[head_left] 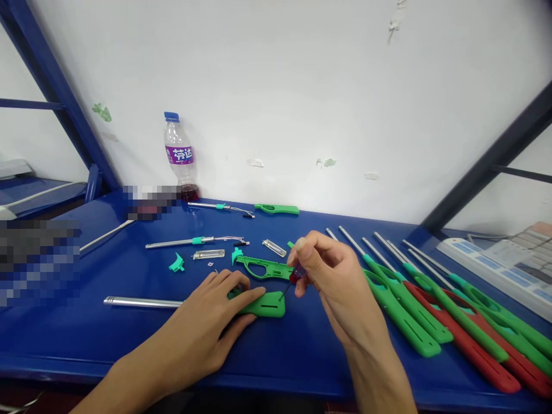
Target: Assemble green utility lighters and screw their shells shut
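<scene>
My left hand (215, 313) presses down on a green long-nosed lighter (266, 303) lying on the blue table (129, 339); its metal tube (142, 302) sticks out to the left. My right hand (332, 276) pinches a small screwdriver (293, 279) with a red handle, its tip aimed at the lighter's green body. Just behind lies an opened green handle shell (263, 267).
Loose parts lie behind: a teal trigger piece (176, 263), metal strips (209, 254), tube assemblies (194, 241), a green handle (276, 209). Several finished green and red lighters (431, 310) lie in a row at right. A purple-labelled bottle (179, 155) stands by the wall.
</scene>
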A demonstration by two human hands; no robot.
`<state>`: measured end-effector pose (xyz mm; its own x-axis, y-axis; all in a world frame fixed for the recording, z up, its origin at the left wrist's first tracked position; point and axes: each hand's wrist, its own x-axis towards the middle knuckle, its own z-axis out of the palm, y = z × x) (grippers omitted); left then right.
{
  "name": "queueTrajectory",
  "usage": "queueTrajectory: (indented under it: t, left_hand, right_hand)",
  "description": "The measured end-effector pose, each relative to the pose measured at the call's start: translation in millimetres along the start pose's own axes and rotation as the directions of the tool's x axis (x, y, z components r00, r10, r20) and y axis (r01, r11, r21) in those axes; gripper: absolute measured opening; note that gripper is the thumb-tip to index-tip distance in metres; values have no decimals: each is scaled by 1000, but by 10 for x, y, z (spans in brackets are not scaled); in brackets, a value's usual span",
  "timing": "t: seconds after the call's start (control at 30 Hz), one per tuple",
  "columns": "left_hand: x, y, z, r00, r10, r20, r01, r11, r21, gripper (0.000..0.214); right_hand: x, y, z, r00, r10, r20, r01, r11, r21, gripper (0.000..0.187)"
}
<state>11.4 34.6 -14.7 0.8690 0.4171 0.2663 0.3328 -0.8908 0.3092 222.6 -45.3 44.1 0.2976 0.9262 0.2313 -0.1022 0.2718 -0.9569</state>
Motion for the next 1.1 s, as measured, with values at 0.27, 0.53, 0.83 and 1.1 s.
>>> queueTrajectory:
  t: [0.27,0.53,0.83,1.1]
  left_hand:
    - [10,-19,32,1000,-11,6,11,1000,-15,35]
    - [6,-13,21,999,-21,49,23,999,-35,27]
    - [-5,-22,28,999,-4,42,6,999,-40,33]
    - [9,-7,21,999,-2,53,4,999,-35,34]
  right_hand:
    - [-19,5,111,995,-9,99,19,995,-96,14]
    - [-37,35,64,995,-52,86,58,996,-61,15]
    - [-47,33,93,999,-32,22,33,999,-34,26]
    - [-9,67,18,991,-116,-65,106,984,-145,24]
